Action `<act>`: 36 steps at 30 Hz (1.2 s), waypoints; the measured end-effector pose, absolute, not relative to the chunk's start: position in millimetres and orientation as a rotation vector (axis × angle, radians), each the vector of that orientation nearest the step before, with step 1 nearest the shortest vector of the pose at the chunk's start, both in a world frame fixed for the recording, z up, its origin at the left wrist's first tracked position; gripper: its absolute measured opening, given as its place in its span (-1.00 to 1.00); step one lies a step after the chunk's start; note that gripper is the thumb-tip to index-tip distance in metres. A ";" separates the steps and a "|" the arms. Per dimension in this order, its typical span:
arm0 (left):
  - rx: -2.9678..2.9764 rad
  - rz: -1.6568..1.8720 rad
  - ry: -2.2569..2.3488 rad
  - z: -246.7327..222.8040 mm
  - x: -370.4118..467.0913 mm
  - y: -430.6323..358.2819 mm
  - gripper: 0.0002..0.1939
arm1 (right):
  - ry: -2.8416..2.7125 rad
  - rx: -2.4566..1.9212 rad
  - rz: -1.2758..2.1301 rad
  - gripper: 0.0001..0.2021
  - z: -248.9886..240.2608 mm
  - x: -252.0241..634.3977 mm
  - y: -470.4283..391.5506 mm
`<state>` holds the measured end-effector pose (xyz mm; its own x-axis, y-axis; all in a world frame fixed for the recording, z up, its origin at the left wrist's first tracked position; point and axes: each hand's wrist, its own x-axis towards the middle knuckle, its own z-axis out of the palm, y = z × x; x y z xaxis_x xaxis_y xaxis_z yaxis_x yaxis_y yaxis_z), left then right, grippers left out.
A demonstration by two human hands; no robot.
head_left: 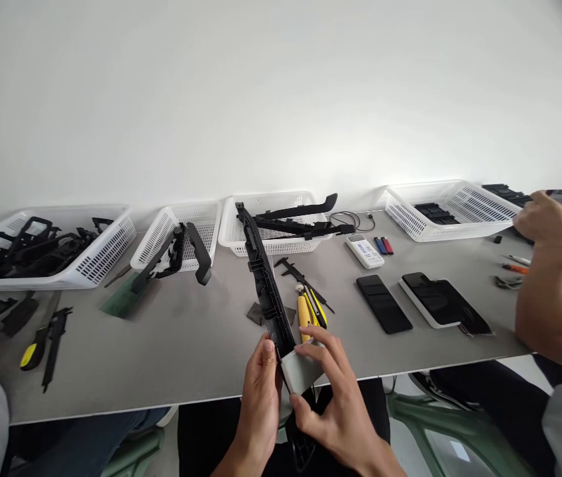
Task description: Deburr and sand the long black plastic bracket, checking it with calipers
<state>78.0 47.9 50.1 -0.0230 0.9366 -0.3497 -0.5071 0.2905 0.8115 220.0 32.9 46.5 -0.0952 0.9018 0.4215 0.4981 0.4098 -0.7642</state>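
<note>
I am viewing a plain white wall [281, 86] filling the upper part of the scene; a long grey table [201, 351] is running along it, spanning the view from side to side; below the front edge, a pale floor [517, 366] is showing in patches; green seats [490, 434] are standing at lower left and lower right; soft, diffuse light is falling evenly across the wall.
</note>
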 end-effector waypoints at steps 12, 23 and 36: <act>0.525 1.081 0.922 48.1 79.7 48.1 -0.42 | -1.885 -1.096 0.563 -0.51 55.1 235.8 33.9; 0.487 0.916 0.897 54.8 73.8 53.3 -0.39 | -1.976 -1.068 0.637 -0.53 53.7 239.8 29.8; 0.609 0.977 0.989 54.3 71.8 47.4 -0.40 | -1.704 -1.245 0.589 -0.61 50.6 237.0 30.1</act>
<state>71.8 47.4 54.3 0.2058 0.8902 -0.4064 -0.3950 0.4555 0.7978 237.0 30.1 50.6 -0.0709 0.9175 0.3913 0.4801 0.3752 -0.7929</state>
